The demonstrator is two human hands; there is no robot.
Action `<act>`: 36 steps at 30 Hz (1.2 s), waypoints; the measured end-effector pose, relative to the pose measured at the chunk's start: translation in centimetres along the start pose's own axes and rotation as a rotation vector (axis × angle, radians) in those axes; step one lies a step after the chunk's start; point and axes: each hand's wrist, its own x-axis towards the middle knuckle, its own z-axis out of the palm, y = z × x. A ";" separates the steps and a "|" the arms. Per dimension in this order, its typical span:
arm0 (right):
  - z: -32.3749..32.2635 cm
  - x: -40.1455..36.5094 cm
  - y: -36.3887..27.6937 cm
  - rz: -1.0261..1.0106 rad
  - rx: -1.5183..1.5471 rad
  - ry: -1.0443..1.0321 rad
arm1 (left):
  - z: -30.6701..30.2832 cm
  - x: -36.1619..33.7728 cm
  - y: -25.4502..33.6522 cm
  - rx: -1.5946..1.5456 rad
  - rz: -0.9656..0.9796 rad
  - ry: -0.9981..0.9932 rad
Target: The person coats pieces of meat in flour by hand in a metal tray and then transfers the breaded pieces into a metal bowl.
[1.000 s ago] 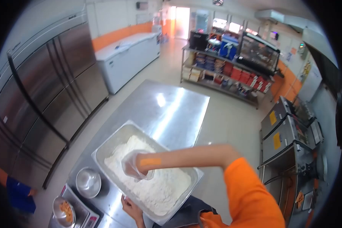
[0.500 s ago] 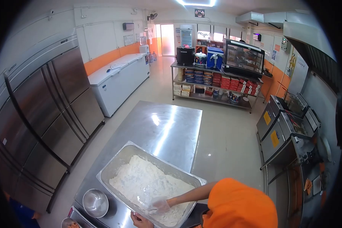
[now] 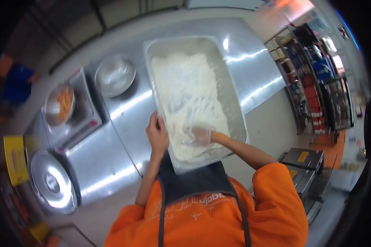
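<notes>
A deep rectangular metal pan (image 3: 238, 88) holding white flour-like powder (image 3: 185, 82) stands on the steel table in front of me. My left hand (image 3: 157, 133) is bare and grips the pan's left rim near its close end, fingers curled at the edge. My right hand (image 3: 201, 136), in a clear plastic glove, is down in the powder at the near part of the pan. Motion blur smears its fingers, so I cannot make out whether they hold anything. Furrows and loose lumps show in the powder ahead of that hand.
Left of the pan sits a metal bowl (image 3: 115, 76). Farther left, a bowl of orange pieces (image 3: 64, 105) rests on a flat silver appliance (image 3: 86, 117), near a round metal lid (image 3: 51, 181). A stocked shelf rack (image 3: 311, 90) stands to the right, beyond the steel table (image 3: 251, 61).
My view has swung down and turned, so the pan now appears upright before me. My left hand still holds the rim; my right hand remains in the powder.
</notes>
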 end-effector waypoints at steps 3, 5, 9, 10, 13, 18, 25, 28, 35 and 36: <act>-4.5 -1.5 -1.5 0.228 0.373 -0.079 | -0.1 -0.3 0.0 -0.011 -0.045 0.006; -7.6 -1.1 0.5 0.540 -0.006 -0.087 | -0.2 0.0 0.1 -0.031 -0.087 -0.009; -5.7 -2.3 -0.7 0.551 0.457 -0.243 | -0.1 0.0 -0.1 -0.054 -0.064 -0.001; -3.2 -1.3 1.1 0.469 0.349 -0.269 | 0.0 -0.1 -0.1 -0.035 -0.064 0.000; 1.9 1.4 0.9 0.166 0.440 -0.020 | 0.1 -0.4 0.3 -0.003 -0.116 0.009; 1.9 6.0 -1.2 0.000 0.680 0.508 | -0.3 -0.2 1.4 0.024 -0.092 0.003; -6.7 5.0 -1.5 0.207 0.001 0.271 | -0.7 0.0 1.1 0.014 -0.134 -0.044; -10.1 5.5 -3.1 -0.055 0.157 0.355 | -0.8 0.0 0.9 0.012 -0.165 -0.064; -9.4 11.5 0.1 -0.287 -0.188 0.485 | -0.5 0.1 0.7 -0.043 -0.075 -0.010; -8.0 11.7 0.0 -0.287 -0.190 0.487 | -0.7 0.1 0.8 -0.022 -0.094 -0.026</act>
